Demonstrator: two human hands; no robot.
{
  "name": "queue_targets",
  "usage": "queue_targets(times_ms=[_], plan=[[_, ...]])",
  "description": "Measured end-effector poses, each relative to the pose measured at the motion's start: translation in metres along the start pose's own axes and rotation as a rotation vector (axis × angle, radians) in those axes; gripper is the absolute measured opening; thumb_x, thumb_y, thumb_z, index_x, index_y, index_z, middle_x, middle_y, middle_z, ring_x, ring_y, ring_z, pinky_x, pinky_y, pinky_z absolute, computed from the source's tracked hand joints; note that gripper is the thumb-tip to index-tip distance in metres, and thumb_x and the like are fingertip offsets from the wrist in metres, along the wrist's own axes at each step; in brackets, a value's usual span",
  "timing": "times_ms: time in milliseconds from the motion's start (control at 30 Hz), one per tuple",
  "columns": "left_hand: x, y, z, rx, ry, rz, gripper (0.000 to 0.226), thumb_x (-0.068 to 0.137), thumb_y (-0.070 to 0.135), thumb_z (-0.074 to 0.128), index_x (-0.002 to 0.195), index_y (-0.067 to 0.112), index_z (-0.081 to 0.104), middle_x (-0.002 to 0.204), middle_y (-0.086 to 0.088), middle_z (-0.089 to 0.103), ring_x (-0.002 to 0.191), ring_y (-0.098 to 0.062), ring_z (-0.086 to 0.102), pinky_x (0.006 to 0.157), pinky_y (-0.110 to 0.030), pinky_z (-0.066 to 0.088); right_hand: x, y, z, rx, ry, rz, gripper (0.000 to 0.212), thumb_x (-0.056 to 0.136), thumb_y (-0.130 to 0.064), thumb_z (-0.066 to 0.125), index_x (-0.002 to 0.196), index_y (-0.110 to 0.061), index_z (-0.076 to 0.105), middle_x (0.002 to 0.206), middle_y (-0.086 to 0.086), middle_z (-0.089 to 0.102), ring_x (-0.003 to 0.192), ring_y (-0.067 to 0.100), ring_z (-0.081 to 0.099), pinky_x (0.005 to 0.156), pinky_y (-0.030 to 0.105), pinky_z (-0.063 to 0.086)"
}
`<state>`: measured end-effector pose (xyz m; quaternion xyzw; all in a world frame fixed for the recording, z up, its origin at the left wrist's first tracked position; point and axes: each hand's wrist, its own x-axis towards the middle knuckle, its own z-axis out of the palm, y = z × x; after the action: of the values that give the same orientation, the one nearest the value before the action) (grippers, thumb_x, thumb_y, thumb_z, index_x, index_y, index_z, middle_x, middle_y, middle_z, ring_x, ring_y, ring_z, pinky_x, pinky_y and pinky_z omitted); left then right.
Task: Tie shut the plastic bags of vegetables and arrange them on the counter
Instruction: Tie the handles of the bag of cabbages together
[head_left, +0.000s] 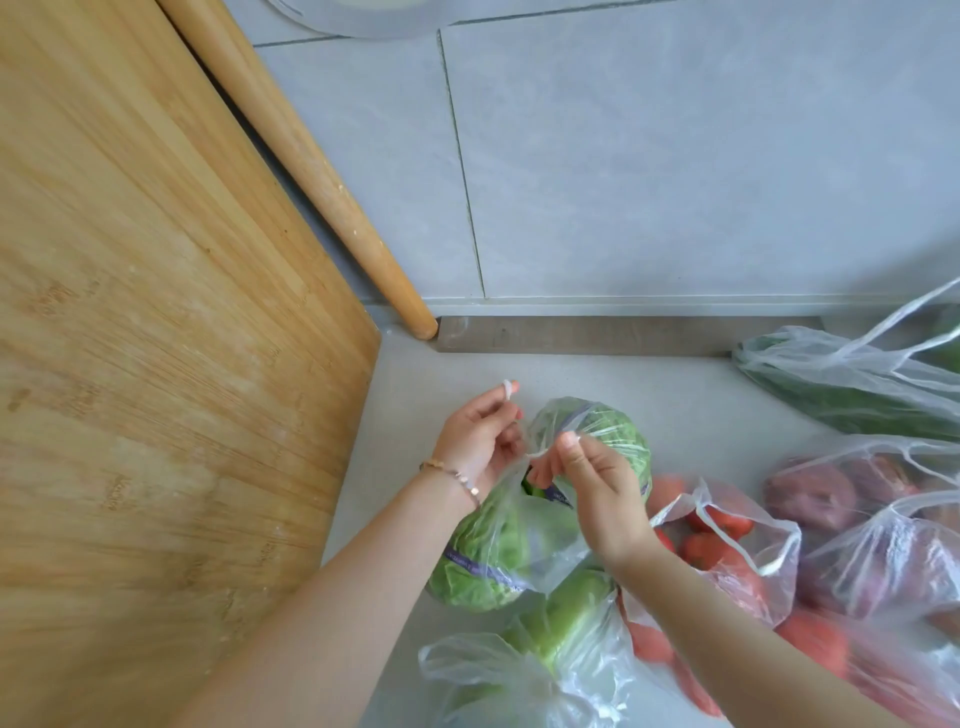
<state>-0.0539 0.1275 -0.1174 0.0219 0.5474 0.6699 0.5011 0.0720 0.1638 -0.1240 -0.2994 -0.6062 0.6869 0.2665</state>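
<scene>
Left hand, right hand, centre frame: each grip pinching a handle of greens bag. Film probably thin, slippery; hold handle ends.

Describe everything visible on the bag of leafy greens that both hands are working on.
The leafy-greens bag is thin, clear, crinkled plastic holding pale green leafy heads wrapped in purple printed bands. It lies on the light counter, mouth up and not yet knotted. The left hand pinches one twisted handle strip, raised; the right hand pinches the other above the opening. Its right side seems to meet the tomato bag; another bag of greens lies against its near side.
</scene>
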Motion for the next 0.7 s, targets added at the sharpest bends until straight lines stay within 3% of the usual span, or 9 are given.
queue_targets(times_ms=[100,167,233,300,433,500,600,700], plan=[[0.021,0.004,0.009,0.172,0.087,-0.04,0.023,0.092,-0.004,0.043,0.112,-0.002,0.054,0.069,-0.007,0.047,0.032,0.0,0.036,0.034,-0.012,0.03,-0.009,0.012,-0.003,-0.297,-0.093,-0.095,0.035,0.089,-0.037,0.042,0.061,-0.024,0.06,0.062,-0.006,0.061,0.065,0.007,0.056,0.068,0.021,0.045],[0.031,0.004,0.008,0.262,0.093,-0.09,0.016,0.092,-0.005,0.043,0.096,-0.005,0.058,0.068,-0.009,0.048,0.029,0.0,0.035,0.032,-0.012,0.028,-0.012,0.014,-0.008,-0.412,-0.124,-0.128,0.039,0.088,-0.041,0.04,0.063,-0.018,0.059,0.064,-0.003,0.06,0.067,0.008,0.056,0.066,0.017,0.043],[0.036,-0.001,0.004,0.296,0.088,-0.14,0.019,0.092,-0.004,0.043,0.079,0.0,0.056,0.067,-0.01,0.047,0.028,0.0,0.035,0.031,-0.011,0.027,-0.014,0.016,-0.014,-0.439,-0.113,-0.083,0.036,0.089,-0.037,0.043,0.06,-0.021,0.055,0.061,-0.006,0.058,0.065,0.007,0.055,0.063,0.014,0.041],[0.033,-0.005,0.005,0.287,0.079,-0.159,0.023,0.092,-0.003,0.044,0.073,0.004,0.055,0.067,-0.009,0.047,0.028,0.0,0.035,0.031,-0.011,0.028,-0.016,0.015,-0.018,-0.389,-0.077,0.006,0.037,0.093,-0.028,0.048,0.056,-0.024,0.055,0.06,-0.007,0.059,0.063,0.006,0.055,0.064,0.014,0.042],[0.014,0.001,0.009,0.475,0.038,0.069,0.016,0.086,0.005,0.057,0.077,0.016,0.066,0.067,-0.002,0.062,0.039,-0.003,0.04,0.039,-0.013,0.034,-0.004,-0.006,-0.022,-0.053,0.081,0.146,0.04,0.094,-0.019,0.046,0.056,-0.017,0.059,0.069,0.003,0.067,0.072,0.011,0.063,0.076,0.02,0.049],[0.002,0.007,0.006,0.6,-0.075,0.141,0.015,0.081,0.008,0.064,0.09,0.019,0.068,0.075,0.007,0.068,0.052,0.001,0.054,0.049,-0.012,0.044,0.007,-0.018,-0.022,-0.101,0.124,0.077,0.033,0.092,-0.018,0.049,0.062,-0.018,0.064,0.077,-0.004,0.065,0.078,0.005,0.061,0.08,0.018,0.049],[-0.009,0.005,-0.002,0.732,-0.201,0.156,0.034,0.073,-0.001,0.071,0.105,0.009,0.065,0.091,0.004,0.069,0.077,0.002,0.066,0.078,-0.016,0.054,0.022,-0.023,-0.017,-0.276,0.181,0.021,0.031,0.091,-0.021,0.051,0.063,-0.028,0.064,0.087,-0.009,0.056,0.096,0.005,0.05,0.084,0.013,0.037],[-0.014,0.0,0.002,0.765,-0.097,0.253,0.03,0.069,0.003,0.075,0.099,0.008,0.069,0.085,0.003,0.071,0.073,0.002,0.065,0.077,-0.016,0.054,0.032,-0.021,-0.01,-0.223,0.232,0.085,0.029,0.091,-0.024,0.052,0.065,-0.028,0.064,0.075,-0.002,0.061,0.075,0.006,0.057,0.072,0.019,0.043]])
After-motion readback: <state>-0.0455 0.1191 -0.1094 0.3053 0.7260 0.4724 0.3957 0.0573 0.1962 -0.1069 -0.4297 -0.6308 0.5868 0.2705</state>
